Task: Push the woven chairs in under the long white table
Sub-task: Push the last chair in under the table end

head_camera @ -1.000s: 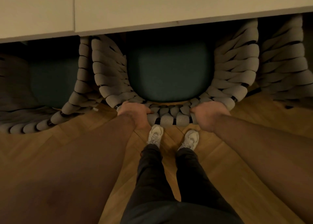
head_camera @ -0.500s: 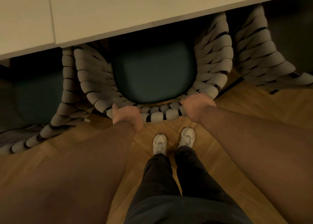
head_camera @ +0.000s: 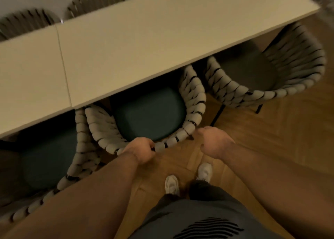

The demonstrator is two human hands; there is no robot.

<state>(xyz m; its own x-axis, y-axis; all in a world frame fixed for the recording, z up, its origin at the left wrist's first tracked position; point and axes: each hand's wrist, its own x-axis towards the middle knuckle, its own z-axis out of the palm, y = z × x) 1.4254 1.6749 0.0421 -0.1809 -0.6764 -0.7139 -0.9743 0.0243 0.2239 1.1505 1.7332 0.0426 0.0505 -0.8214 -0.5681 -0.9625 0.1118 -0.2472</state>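
The long white table (head_camera: 144,49) runs across the upper part of the view. Under its near edge sits the middle woven chair (head_camera: 194,101) with a dark teal cushion (head_camera: 148,116), its front half hidden by the tabletop. My left hand (head_camera: 140,151) grips the back rim of this chair. My right hand (head_camera: 216,144) hangs just off the rim's right end, fingers loosely curled, holding nothing. A second woven chair (head_camera: 80,148) stands at the left, touching the middle one. A third woven chair (head_camera: 298,65) at the right is turned at an angle, partly outside the table.
Two more woven chairs (head_camera: 101,2) stand along the table's far side. The floor is wooden parquet (head_camera: 280,139). My legs and white shoes (head_camera: 171,184) are right behind the middle chair. The table's right end is near the top right corner.
The view has lifted and swung right, showing the tabletop and the right chair. My right hand has let go of the chair's back rim; my left hand still grips it.
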